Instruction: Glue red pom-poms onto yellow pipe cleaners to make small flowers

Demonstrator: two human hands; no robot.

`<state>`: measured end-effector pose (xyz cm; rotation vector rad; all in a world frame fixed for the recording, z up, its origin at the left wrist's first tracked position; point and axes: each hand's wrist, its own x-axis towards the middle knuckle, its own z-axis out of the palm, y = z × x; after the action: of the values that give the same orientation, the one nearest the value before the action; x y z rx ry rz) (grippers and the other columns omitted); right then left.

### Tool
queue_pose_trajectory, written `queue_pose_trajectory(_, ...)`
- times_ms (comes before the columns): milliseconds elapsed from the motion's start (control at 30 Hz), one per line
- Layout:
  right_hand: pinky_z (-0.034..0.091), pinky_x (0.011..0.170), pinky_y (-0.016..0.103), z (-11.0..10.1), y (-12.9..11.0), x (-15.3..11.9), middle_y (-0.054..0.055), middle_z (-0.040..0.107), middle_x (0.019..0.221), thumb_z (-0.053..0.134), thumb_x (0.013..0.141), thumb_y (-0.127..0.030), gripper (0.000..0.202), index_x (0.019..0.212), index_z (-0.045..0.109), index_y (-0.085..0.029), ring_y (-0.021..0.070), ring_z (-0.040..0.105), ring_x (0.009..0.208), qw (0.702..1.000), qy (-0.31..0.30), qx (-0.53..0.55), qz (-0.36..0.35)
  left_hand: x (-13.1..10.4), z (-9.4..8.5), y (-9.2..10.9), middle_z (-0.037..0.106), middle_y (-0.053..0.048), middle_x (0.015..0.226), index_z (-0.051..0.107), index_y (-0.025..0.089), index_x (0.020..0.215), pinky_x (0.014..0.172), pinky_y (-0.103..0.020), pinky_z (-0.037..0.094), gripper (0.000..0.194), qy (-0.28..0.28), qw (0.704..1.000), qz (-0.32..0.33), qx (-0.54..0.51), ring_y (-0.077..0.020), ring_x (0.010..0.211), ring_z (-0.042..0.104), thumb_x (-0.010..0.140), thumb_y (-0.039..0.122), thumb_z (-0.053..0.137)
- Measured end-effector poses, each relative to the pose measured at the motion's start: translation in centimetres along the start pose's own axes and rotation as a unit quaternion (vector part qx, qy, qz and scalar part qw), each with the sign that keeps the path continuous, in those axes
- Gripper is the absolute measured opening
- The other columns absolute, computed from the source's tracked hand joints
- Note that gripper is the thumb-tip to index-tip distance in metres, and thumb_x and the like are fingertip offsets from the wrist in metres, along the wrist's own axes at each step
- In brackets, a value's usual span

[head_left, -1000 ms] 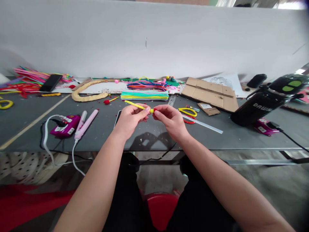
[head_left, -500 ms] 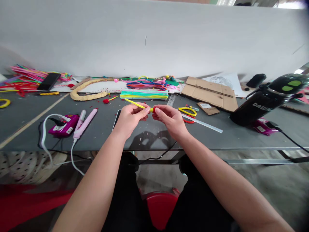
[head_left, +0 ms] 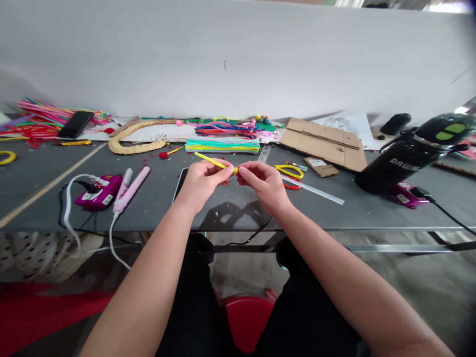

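Note:
My left hand (head_left: pixel 201 181) pinches a yellow pipe cleaner (head_left: pixel 208 159) between thumb and fingers, its free end pointing up and to the left. A small yellow knob (head_left: pixel 235 170) on it shows in the gap between my hands. My right hand (head_left: pixel 265 182) is closed on the other end, thumb against fingertips, covering what is there. Both hands are above the grey table (head_left: pixel 230 218). Beyond them lies a bundle of turquoise and yellow pipe cleaners (head_left: pixel 222 145). A red-headed piece with a yellow stem (head_left: pixel 163 155) rests left of it.
Yellow-handled scissors (head_left: pixel 289 171) and a clear glue stick (head_left: pixel 316 190) lie right of my hands. Farther right are cardboard (head_left: pixel 323 143) and a black bottle (head_left: pixel 397 158). A pink hair straightener (head_left: pixel 132 191) and a purple power socket (head_left: pixel 100 193) with cables are at the left.
The red part that showed at my right fingertips is now hidden behind my right thumb and fingers. Both hands stay in nearly the same place.

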<state>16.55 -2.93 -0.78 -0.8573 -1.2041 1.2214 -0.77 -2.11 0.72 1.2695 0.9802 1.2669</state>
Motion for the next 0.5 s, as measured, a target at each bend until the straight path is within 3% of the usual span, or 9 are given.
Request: queue_pose_trajectory(500,0.059,0.078,0.033,0.05,-0.04,-0.03,0.003,0.074,0.083,0.081,0.078,-0.051,0.035,0.092,0.075,-0.019,0.0146,0.069,0.074,1.000,0.002,0.025,0.006,0.15,-0.09,-0.24,0.075,-0.005,0.084,0.079,0.018,0.089,0.070,-0.030,0.053,0.026,0.009,1.000,0.002,-0.004,-0.0156,0.072,0.066,0.072,0.035,0.088)
